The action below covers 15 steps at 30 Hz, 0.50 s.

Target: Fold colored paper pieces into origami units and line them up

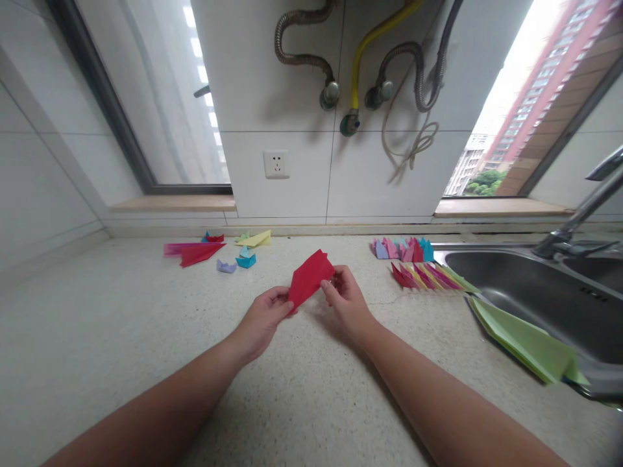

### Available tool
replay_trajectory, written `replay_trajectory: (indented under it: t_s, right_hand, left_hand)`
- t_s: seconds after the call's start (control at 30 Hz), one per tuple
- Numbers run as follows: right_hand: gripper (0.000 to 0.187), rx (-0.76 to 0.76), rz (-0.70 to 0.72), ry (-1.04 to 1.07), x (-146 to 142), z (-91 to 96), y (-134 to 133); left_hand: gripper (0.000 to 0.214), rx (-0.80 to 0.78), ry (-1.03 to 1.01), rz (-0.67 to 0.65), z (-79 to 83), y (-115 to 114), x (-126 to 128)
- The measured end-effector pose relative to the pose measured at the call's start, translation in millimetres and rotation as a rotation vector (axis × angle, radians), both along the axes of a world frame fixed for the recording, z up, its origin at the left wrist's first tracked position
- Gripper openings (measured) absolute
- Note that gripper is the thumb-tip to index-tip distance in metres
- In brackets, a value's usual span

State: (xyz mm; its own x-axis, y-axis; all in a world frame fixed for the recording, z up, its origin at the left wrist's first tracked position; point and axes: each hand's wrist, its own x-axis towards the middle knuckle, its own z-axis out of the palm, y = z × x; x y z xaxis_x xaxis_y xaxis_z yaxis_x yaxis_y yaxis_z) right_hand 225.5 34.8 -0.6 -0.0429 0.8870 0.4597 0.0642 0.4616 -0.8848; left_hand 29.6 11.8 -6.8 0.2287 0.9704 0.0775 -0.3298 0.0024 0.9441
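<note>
A folded sheet of red paper (310, 277) is held up above the speckled countertop (292, 402), tilted with its right end higher. My left hand (263, 318) pinches its lower left corner between thumb and fingers. At the right edge, my right hand (346, 298) grips the paper with the thumb in front and the fingers partly hidden behind. Folds show along the paper's upper right, where small points stick out.
Folded paper planes, a red one (202, 253) among them, and small paper boats (246, 261) lie back left. Back right are rows of colourful folded papers (423, 275). A large green paper plane (525, 337) lies beside the metal sink (511, 279). Pipes and a socket (276, 165) are on the wall.
</note>
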Motion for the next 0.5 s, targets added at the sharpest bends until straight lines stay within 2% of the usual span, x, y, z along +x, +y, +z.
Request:
replay_trajectory:
  t_s: [0.3, 0.5]
  right_hand:
    - [0.018, -0.026, -0.001, -0.029, 0, 8.1, -9]
    - [0.023, -0.046, 0.107, 0.054, -3, 13.5, -14]
  left_hand:
    - [0.029, 0.226, 0.249, -0.022, 1.1, -7, 2]
    - [0.028, 0.070, 0.070, -0.002, 2.0, -4, 1]
